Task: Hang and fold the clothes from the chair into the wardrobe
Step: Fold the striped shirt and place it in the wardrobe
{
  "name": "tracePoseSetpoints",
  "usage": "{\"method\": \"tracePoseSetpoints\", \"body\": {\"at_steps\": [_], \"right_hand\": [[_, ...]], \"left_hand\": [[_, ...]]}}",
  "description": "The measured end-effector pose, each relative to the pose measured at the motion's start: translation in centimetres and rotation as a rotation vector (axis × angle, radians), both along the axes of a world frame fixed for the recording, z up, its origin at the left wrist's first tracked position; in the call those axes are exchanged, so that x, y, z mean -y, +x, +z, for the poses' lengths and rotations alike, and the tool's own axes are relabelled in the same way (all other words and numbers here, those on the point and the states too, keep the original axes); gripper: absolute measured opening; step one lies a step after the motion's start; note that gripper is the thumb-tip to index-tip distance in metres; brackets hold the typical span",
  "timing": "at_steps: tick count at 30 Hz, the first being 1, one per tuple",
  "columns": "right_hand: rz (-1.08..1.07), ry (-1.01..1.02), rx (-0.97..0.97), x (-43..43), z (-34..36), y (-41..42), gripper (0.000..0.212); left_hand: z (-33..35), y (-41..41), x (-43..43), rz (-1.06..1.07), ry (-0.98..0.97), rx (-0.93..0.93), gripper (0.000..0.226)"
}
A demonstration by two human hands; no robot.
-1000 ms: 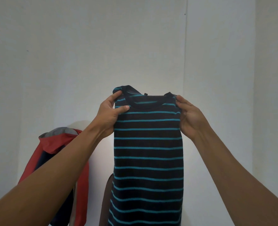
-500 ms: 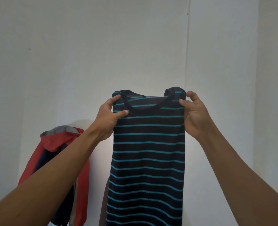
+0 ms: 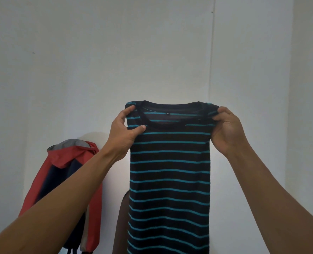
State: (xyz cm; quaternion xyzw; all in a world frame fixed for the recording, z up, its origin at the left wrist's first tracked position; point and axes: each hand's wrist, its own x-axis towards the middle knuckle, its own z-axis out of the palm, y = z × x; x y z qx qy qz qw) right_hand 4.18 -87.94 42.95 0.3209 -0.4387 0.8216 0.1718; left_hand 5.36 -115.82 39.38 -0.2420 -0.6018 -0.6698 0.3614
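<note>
The striped shirt (image 3: 170, 162) is held up before the white wall (image 3: 97, 52), gripped at its 2 shoulders. Since 1.0 s ago the neckline has been drawn wider and levelled. The bunched shoulder folds have been pulled out and the collar label is now exposed. The left hand (image 3: 123, 132) is closed on 1 shoulder, its fingers (image 3: 129, 109) curled behind the cloth and the thumb pressed on the front. The right hand (image 3: 225, 132) has been shifted from the side edge up to the shoulder tip, which is pinched between curled fingers and thumb. The shirt's body hangs straight down, beside the red jacket (image 3: 67, 158). The garment is judged squared up for hanging or folding. No hanger or wardrobe is in view.
</note>
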Motion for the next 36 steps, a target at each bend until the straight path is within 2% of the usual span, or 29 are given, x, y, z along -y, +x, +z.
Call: {"method": "tracePoseSetpoints", "body": {"at_steps": [8,13,16,18,21,25,36], "right_hand": [[0.067,0.075,0.068,0.4,-1.4,0.4,0.026],[0.069,0.101,0.109,0.2,-2.3,0.1,0.014],[0.046,0.077,0.124,0.7,-2.8,0.1,0.018],[0.056,0.05,0.138,0.9,-2.8,-0.1,0.012],[0.136,0.115,0.106,0.5,-2.9,-0.4,0.038],[0.166,0.252,0.05,0.5,-3.9,-0.4,0.054],[0.102,0.354,0.232,1.4,-11.3,-5.0,0.053]], "left_hand": [[-1.5,-0.3,-0.6,-0.022,-0.027,0.041,0.068],[-1.5,0.3,-0.6,-0.067,-0.005,0.024,0.068],[-1.5,0.2,-0.8,-0.071,-0.011,0.02,0.07],[-1.5,0.0,-0.8,-0.07,-0.009,0.021,0.07],[-1.4,-0.1,-0.8,-0.08,-0.011,0.025,0.07],[-2.1,-0.4,-0.7,-0.137,0.001,0.064,0.073],[-9.7,-5.7,-1.2,-0.295,0.036,0.32,0.071]]}}
